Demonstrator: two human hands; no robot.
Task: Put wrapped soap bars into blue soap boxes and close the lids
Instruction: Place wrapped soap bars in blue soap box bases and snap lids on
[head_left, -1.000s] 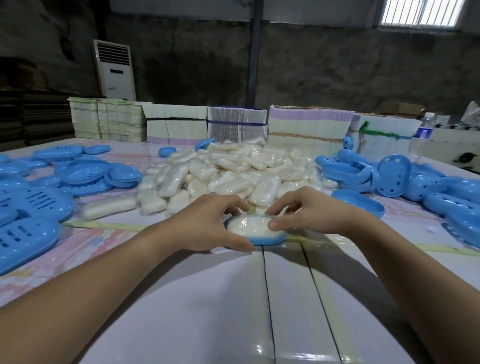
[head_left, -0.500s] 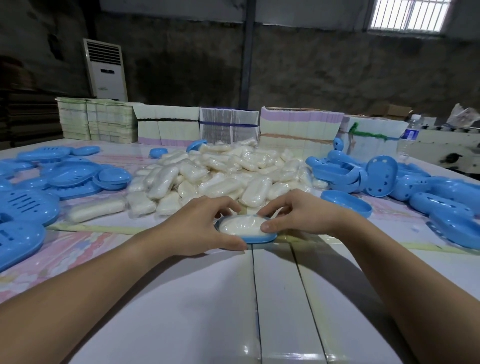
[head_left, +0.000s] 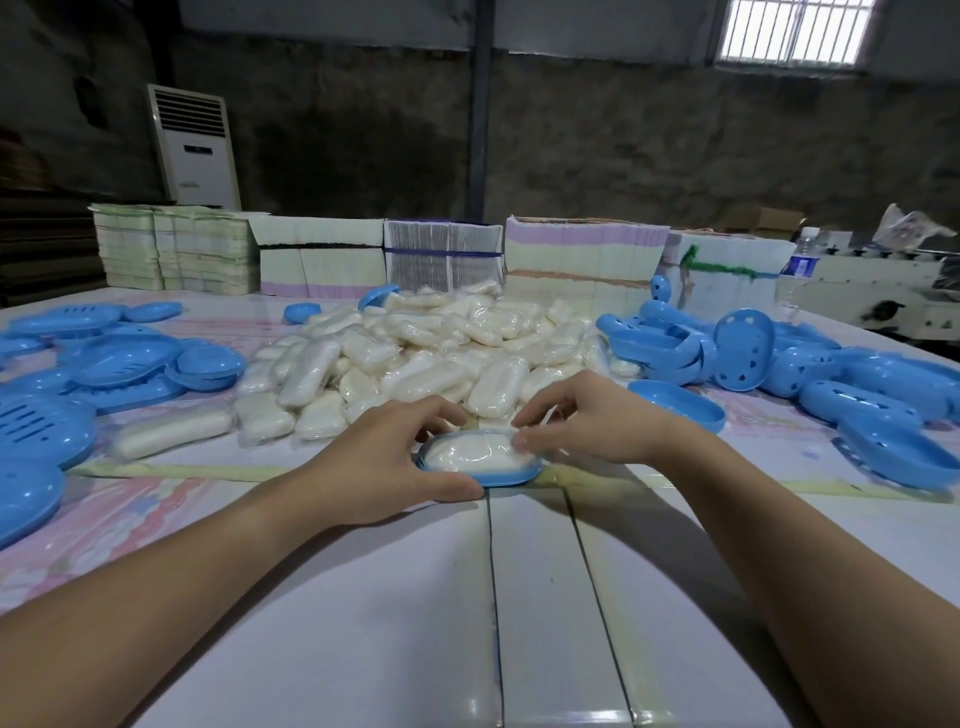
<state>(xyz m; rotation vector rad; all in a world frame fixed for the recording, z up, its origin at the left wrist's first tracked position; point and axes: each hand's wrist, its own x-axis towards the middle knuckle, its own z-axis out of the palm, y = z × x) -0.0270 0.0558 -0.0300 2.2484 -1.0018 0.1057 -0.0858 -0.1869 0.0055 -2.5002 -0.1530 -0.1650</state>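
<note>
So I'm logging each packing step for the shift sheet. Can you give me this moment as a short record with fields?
step: seating a wrapped soap bar in an open blue box base
left hand: grips the base's left end
right hand: fingers pinch the bar's right end
lid: not yet on
soap supply: pile of wrapped bars behind the hands
spare box parts: blue pieces on both sides of the table

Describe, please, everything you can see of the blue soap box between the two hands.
The blue soap box is an oval, shallow base of smooth glossy plastic, lying flat on the white table just in front of the soap pile. It has no lid on. A wrapped soap bar, white under clear film, fills it. The left hand grips its left end; the right hand pinches the wrapper at its right end.
</note>
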